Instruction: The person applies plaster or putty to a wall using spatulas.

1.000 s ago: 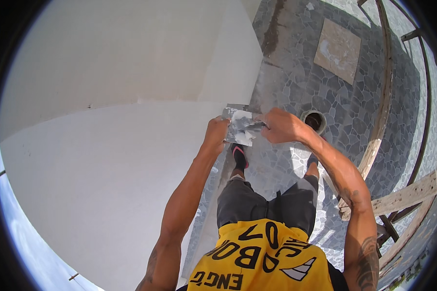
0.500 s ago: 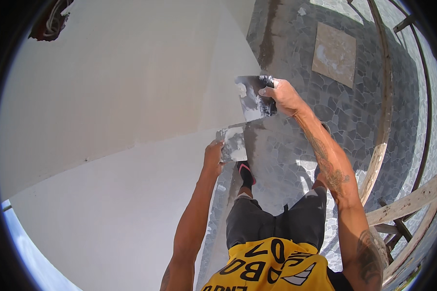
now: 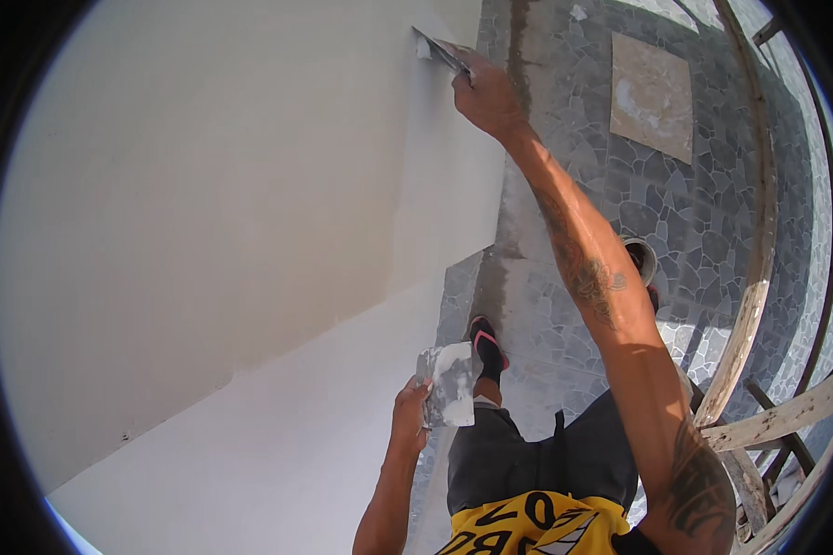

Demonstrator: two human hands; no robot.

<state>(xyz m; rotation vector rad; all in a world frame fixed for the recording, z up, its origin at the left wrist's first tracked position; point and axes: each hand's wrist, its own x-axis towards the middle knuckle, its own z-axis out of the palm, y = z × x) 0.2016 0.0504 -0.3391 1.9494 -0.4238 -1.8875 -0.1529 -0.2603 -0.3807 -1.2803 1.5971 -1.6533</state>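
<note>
My right hand (image 3: 491,100) is stretched far forward, its fingers closed on a putty knife (image 3: 446,54). That blade shows nearly edge-on, tilted against the pale wall (image 3: 250,185), and a lump of white putty clings near its tip. Close to my body, my left hand (image 3: 409,414) grips a second, broad putty blade (image 3: 450,388) by its left edge. White putty is smeared across its upward face. Parts of the fingers beneath both tools are hidden.
Grey stone-patterned floor (image 3: 565,305) runs right of the wall. A putty-stained board (image 3: 652,102) lies on it ahead. Partly behind my right forearm stands a bucket (image 3: 642,262). Wooden poles (image 3: 737,347) rise on the right. A sandalled foot (image 3: 489,342) stands near the left blade.
My right hand has swung forward and left with its putty knife, from beside the other blade to the wall. My left hand has come down nearer my body. The bucket now shows.
</note>
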